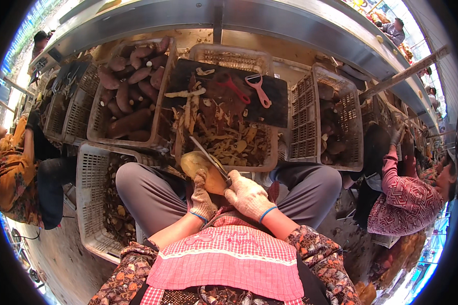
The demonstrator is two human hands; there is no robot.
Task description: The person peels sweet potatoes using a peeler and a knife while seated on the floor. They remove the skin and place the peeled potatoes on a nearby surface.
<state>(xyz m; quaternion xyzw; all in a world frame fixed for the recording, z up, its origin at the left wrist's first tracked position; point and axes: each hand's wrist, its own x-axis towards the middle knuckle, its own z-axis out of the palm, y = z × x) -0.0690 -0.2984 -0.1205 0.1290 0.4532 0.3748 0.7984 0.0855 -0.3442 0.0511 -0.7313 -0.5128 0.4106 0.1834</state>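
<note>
My left hand (202, 196), in a knit glove, holds a large peeled yellow sweet potato (214, 183) above my lap. In my right hand (249, 191), also gloved, is a knife (205, 152); its blade lies along the upper right side of the sweet potato. Beyond them, yellow and brown peelings (229, 146) fill a plastic crate (275, 148). A dark board (276, 110) lies across the far part of that crate. On the board rest a red peeler (233, 88) and a pink peeler (259, 90), with strips of peel around them.
Unpeeled sweet potatoes (123, 97) fill a crate at the left. A crate (89, 198) with scraps stands beside my left knee, another crate (304, 114) at the right. A metal-sided bench (274, 19) runs across the far side. Co-workers (408, 198) (13, 171) sit on both sides.
</note>
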